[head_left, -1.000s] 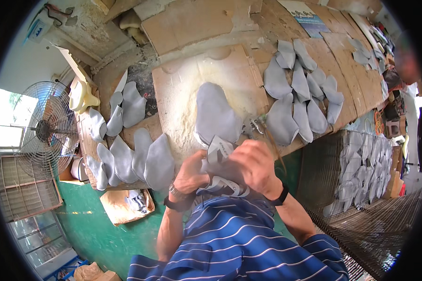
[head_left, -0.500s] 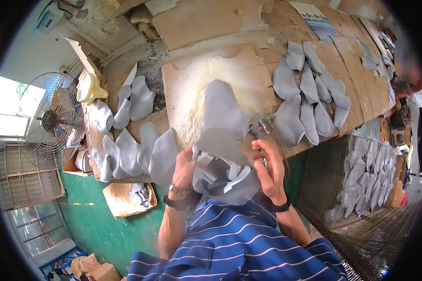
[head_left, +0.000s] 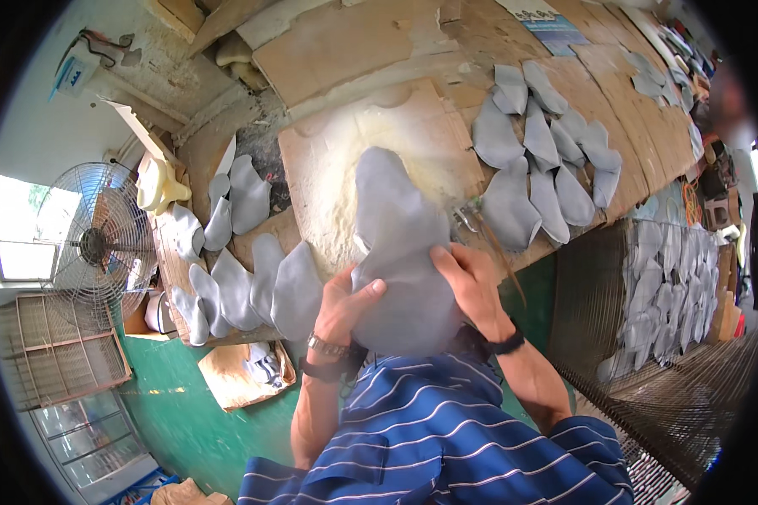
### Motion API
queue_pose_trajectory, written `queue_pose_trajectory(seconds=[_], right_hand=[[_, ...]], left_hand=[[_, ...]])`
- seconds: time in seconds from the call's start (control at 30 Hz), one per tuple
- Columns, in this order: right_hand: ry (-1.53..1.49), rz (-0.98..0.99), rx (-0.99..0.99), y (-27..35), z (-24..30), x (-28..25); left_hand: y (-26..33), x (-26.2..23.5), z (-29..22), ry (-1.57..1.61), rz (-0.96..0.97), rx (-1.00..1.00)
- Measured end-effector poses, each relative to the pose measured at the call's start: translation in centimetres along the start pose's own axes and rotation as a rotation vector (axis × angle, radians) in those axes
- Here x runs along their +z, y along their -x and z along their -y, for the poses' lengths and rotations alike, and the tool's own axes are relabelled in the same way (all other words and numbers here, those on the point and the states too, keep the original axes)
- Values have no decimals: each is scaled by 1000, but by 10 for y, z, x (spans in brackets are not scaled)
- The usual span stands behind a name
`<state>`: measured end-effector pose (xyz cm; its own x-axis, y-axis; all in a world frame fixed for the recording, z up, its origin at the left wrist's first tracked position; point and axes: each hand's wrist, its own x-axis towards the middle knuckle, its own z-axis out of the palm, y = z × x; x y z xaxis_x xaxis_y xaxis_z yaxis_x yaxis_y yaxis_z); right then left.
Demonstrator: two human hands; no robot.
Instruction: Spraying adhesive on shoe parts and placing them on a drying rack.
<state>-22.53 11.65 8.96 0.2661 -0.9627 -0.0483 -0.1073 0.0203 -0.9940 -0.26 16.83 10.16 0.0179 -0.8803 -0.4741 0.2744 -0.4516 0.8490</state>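
The surface (head_left: 623, 93), a long bench covered in brown board sheets, runs from the left side to the far right corner. A pale, worn work board (head_left: 345, 160) lies at its near edge, directly ahead of the person. A wire rack (head_left: 691, 278) to the right of the surface carries rows of grey cut pieces. A round fan (head_left: 101, 244) stands off the left end of the surface, over the green floor (head_left: 177, 421).

A large grey shaped piece (head_left: 396, 244) lies on the work board, its narrow end pointing to the far edge and its broad end overhanging the near edge toward the person. A row of similar grey pieces (head_left: 244, 290) overlaps along the near left edge. A second group of grey pieces (head_left: 539, 160) lies right of the work board.

The left hand (head_left: 345, 303) presses on the lower left edge of the large grey piece, fingers bent over it and thumb laid on top; a wristwatch (head_left: 327, 347) sits on that wrist. The right hand (head_left: 467, 282) lies flat and spread on the lower right part of the same piece, not closed around it. A small metal tool (head_left: 467, 217) rests just beside the piece, at its right.
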Motion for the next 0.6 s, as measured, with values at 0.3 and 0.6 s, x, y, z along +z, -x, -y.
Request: queue_pose_trajectory(seconds=[0.3, 0.6], right_hand=[[-1112, 120, 885, 41, -16, 20], [-877, -53, 508, 23, 20, 16]], left_hand=[[10, -12, 0, 224, -35, -25], [-12, -11, -34, 554, -13, -144]])
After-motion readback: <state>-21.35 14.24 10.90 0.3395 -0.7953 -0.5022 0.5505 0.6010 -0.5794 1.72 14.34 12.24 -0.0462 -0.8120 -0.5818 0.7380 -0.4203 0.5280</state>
